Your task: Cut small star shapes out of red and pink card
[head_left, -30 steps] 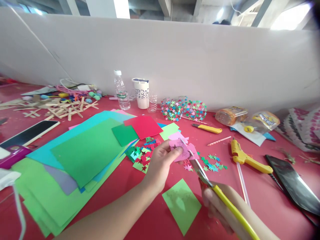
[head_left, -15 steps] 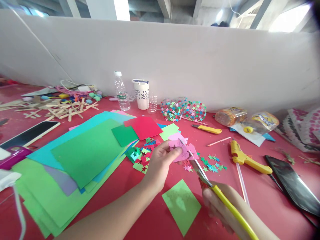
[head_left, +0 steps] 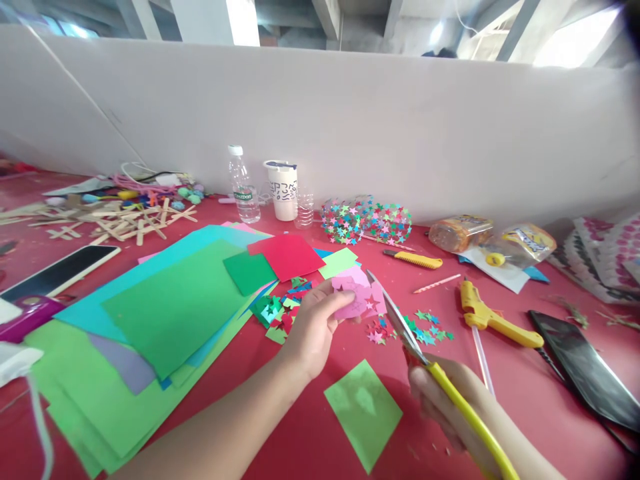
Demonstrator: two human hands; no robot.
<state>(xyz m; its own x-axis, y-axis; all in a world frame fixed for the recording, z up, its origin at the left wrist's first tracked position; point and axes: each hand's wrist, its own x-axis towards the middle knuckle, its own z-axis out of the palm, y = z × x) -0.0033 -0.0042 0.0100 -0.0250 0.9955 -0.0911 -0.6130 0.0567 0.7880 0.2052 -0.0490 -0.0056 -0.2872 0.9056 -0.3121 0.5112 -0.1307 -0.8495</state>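
Between thumb and fingers, my left hand [head_left: 315, 327] pinches a small pink paper [head_left: 356, 297] with star-shaped holes in it. My right hand [head_left: 445, 400] is wrapped round the yellow handles of scissors [head_left: 409, 341]. Their blades look closed and lie just right of the paper's edge. Under the blades and to the right are loose paper stars [head_left: 425, 328] in green, blue, pink and red. Left of my left hand is a heap of cut scraps [head_left: 277, 313]. A light green paper square [head_left: 365, 413] lies on the table between my forearms.
Coloured sheets [head_left: 175, 300] are stacked at left. A bottle [head_left: 244, 190], a cup [head_left: 283, 190] and star-covered clear plastic pieces [head_left: 367, 220] stand at the back. A utility knife [head_left: 415, 259], a yellow glue gun [head_left: 495, 317] and a dark phone-like object [head_left: 585, 367] lie at right.
The scissor blades have come together and moved out of the pink paper to its right. My left hand has shifted slightly left and turned the paper, showing a star hole near its right edge.
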